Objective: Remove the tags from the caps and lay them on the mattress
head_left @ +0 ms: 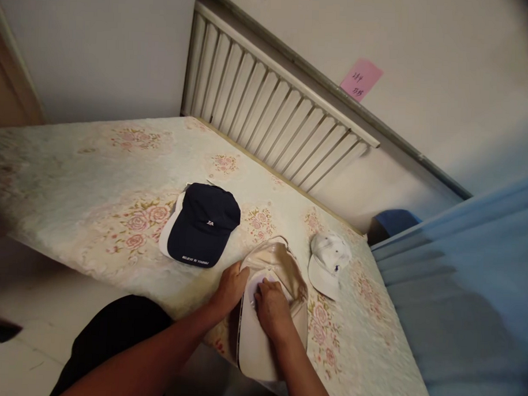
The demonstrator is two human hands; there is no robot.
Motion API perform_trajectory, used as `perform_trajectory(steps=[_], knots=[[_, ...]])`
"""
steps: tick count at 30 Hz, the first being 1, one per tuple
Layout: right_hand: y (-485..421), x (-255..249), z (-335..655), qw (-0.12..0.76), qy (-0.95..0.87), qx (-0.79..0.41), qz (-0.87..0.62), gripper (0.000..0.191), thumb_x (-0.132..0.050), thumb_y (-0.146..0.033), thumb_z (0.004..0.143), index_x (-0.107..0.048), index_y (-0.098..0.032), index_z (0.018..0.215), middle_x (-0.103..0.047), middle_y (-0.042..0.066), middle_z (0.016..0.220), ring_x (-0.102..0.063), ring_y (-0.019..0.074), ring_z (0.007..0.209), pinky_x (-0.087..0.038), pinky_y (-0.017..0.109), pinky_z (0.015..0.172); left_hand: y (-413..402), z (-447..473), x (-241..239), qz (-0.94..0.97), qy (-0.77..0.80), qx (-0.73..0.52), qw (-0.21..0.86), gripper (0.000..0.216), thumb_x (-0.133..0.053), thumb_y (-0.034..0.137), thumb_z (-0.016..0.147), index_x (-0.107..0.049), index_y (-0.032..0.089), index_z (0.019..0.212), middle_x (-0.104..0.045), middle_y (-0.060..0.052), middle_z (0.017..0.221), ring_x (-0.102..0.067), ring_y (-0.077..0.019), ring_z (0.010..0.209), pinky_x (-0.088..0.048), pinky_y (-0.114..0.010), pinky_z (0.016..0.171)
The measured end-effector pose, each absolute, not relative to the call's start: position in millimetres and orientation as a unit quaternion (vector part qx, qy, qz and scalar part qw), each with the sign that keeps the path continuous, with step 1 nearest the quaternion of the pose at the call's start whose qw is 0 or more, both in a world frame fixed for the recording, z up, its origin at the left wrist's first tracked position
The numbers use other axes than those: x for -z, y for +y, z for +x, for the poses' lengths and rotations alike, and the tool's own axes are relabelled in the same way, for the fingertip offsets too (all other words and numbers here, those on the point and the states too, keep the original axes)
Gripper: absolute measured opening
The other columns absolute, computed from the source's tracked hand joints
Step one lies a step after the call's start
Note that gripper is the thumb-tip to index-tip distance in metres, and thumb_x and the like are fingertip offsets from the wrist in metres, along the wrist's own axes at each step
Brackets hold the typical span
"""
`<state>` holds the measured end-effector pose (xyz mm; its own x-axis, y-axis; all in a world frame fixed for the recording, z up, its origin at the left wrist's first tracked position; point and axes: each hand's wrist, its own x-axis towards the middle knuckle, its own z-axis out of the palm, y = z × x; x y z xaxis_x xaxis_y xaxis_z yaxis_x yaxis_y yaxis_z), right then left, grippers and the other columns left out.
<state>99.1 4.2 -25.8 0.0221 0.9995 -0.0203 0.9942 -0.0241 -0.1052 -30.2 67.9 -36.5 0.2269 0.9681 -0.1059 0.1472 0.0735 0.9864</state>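
A beige cap point(283, 268) lies upside down on the floral bed cover point(95, 175), its brim toward me. My left hand point(230, 289) grips the cap's left rim. My right hand point(271, 305) is closed inside the cap, fingers pressed on the white lining. A navy cap point(202, 225) with white lettering lies to the left, stacked on a white brim. A small white cap point(329, 261) lies to the right.
A white slatted radiator cover point(267, 100) runs along the wall behind the bed. A pink sticky note point(360, 78) is stuck on the wall. Blue fabric point(469, 274) hangs at the right. My dark-clothed knee point(112, 331) is at the bed's near edge.
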Motion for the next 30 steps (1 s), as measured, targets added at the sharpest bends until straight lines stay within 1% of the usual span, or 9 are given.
perform_trajectory(steps=[1,3,5,7,11,19,23,27,30], knots=[[3.7,26.1,99.2,0.032,-0.696,-0.044,-0.716,0.024,-0.048,-0.017,0.083,-0.065,-0.014,0.100,-0.067,0.015,0.106,-0.056,0.0257,0.102,-0.041,0.035,0.091,68.5,-29.9,36.9,0.572,0.491,-0.384,0.534,0.027,-0.041,0.018,0.082,-0.065,0.013,0.095,-0.068,-0.007,0.095,-0.059,-0.0189,0.092,-0.043,-0.028,0.086],[2.7,27.5,98.6,0.038,-0.693,-0.043,-0.719,0.032,-0.048,-0.017,0.083,-0.061,-0.012,0.111,-0.062,0.016,0.119,-0.054,0.0262,0.110,-0.038,0.037,0.095,69.6,-29.2,38.0,0.584,0.489,-0.388,0.519,0.028,-0.041,0.018,0.083,-0.065,0.013,0.095,-0.068,-0.007,0.093,-0.059,-0.0188,0.090,-0.043,-0.028,0.086],[1.9,29.9,97.3,0.044,-0.694,-0.038,-0.717,0.041,-0.045,-0.014,0.083,-0.054,-0.011,0.123,-0.050,0.016,0.137,-0.047,0.0267,0.122,-0.034,0.039,0.101,70.4,-28.5,39.0,0.587,0.499,-0.383,0.510,0.027,-0.041,0.018,0.083,-0.065,0.013,0.095,-0.068,-0.007,0.092,-0.059,-0.0190,0.090,-0.043,-0.029,0.086],[1.6,32.2,95.8,0.044,-0.703,-0.033,-0.709,0.047,-0.041,-0.011,0.083,-0.048,-0.012,0.130,-0.041,0.014,0.144,-0.043,0.0271,0.127,-0.031,0.041,0.103,70.9,-28.1,39.6,0.588,0.509,-0.375,0.504,0.027,-0.042,0.018,0.082,-0.065,0.013,0.095,-0.068,-0.008,0.092,-0.059,-0.0191,0.091,-0.043,-0.028,0.085],[3.6,33.5,95.0,0.031,-0.716,-0.018,-0.697,0.050,-0.038,-0.010,0.084,-0.047,-0.017,0.132,-0.045,0.012,0.142,-0.049,0.0278,0.120,-0.034,0.043,0.100,70.8,-28.0,39.8,0.594,0.508,-0.374,0.500,0.027,-0.041,0.017,0.082,-0.065,0.014,0.095,-0.068,-0.007,0.092,-0.060,-0.0189,0.090,-0.043,-0.028,0.085],[11.5,31.1,93.5,0.022,-0.693,-0.001,-0.720,0.045,-0.039,-0.011,0.083,-0.053,-0.013,0.127,-0.052,0.013,0.136,-0.053,0.0288,0.110,-0.039,0.040,0.094,71.8,-28.8,38.8,0.583,0.510,-0.369,0.514,0.026,-0.044,0.017,0.080,-0.066,0.014,0.094,-0.069,-0.008,0.093,-0.059,-0.0206,0.094,-0.042,-0.028,0.087],[12.9,31.9,93.9,0.044,-0.698,-0.012,-0.714,0.042,-0.042,-0.012,0.083,-0.055,-0.014,0.123,-0.053,0.013,0.135,-0.051,0.0275,0.116,-0.036,0.040,0.099,72.6,-29.2,39.3,0.579,0.514,-0.369,0.515,0.027,-0.043,0.018,0.081,-0.065,0.014,0.095,-0.069,-0.008,0.094,-0.059,-0.0203,0.094,-0.042,-0.028,0.087],[13.0,35.6,94.7,0.086,-0.665,-0.010,-0.742,0.042,-0.040,-0.013,0.084,-0.053,-0.009,0.124,-0.053,0.017,0.133,-0.047,0.0250,0.123,-0.031,0.039,0.104,71.2,-29.8,39.4,0.589,0.508,-0.365,0.511,0.026,-0.042,0.018,0.082,-0.065,0.013,0.093,-0.068,-0.008,0.093,-0.059,-0.0203,0.092,-0.042,-0.030,0.086],[13.9,38.3,93.9,0.099,-0.648,-0.003,-0.755,0.045,-0.040,-0.013,0.084,-0.049,-0.007,0.128,-0.053,0.018,0.132,-0.047,0.0253,0.123,-0.032,0.038,0.104,70.9,-29.7,39.5,0.592,0.506,-0.361,0.513,0.026,-0.043,0.018,0.082,-0.064,0.013,0.095,-0.068,-0.009,0.094,-0.059,-0.0206,0.094,-0.041,-0.031,0.088]])
